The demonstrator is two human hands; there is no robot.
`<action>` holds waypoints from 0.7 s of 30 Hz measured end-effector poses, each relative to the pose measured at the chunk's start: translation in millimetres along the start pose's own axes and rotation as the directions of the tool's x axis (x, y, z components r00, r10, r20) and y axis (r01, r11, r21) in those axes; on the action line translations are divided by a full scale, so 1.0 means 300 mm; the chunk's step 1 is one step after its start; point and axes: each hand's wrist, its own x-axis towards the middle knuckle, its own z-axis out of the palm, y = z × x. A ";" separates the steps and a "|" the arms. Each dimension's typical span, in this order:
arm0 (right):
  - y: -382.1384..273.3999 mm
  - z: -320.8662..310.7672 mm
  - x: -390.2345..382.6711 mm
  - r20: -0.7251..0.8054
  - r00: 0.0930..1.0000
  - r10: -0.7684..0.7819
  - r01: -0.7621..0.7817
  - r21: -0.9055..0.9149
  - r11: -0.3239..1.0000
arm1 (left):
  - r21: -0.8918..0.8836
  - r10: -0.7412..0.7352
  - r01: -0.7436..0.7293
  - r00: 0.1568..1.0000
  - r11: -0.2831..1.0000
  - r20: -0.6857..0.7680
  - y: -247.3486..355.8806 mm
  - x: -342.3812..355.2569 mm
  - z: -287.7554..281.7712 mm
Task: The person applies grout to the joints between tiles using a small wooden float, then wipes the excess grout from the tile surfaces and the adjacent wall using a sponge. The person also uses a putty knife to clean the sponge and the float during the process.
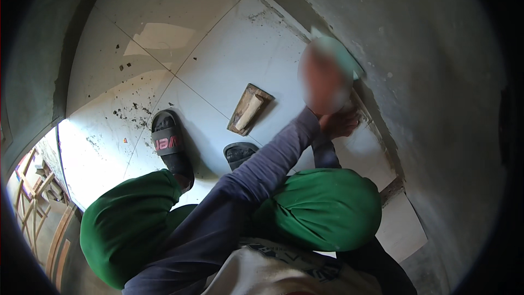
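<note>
Fingers of the left hand cannot be made out: the hand is a smear of motion blur raised against the foot of the wall, and whether it is curled or spread I cannot tell. A pale green thing, also blurred, sits at its upper edge, touching or held; its kind is not clear. The left arm in a long blue-grey sleeve stretches from the lower middle diagonally up and to the right, nearly straight at the elbow.

Just below it the right hand lies lower, fingers bent and pointing right, resting on or pressing the upper edge of a white skirting tile that stands along the bottom of the wall. Its grip is partly hidden by the left wrist, so how tightly it is closed cannot be told. The right forearm is short in view, rising from behind the right knee.

The person squats, both knees in green trousers, the left knee lower left. Black sandals stand on the white floor tiles. Near the hands, to their left, a wooden float lies flat on the floor. Dark crumbs of mortar are scattered further left. A second white tile leans at the wall lower right.
</note>
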 end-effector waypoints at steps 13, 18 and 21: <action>-0.049 -0.169 0.052 0.346 0.933 0.103 -0.134 0.068 0.989 | 0.121 -0.242 0.221 0.947 0.968 0.210 -0.054 -0.069 -0.012; -0.007 -0.042 -0.062 0.201 0.969 0.142 -0.212 0.385 0.898 | -0.007 -0.352 0.440 0.728 0.898 0.588 -0.033 -0.296 -0.126; 0.025 0.011 -0.075 0.032 0.971 0.236 -0.171 0.782 0.600 | -0.207 -0.308 0.683 0.551 0.701 0.776 -0.023 -0.216 -0.201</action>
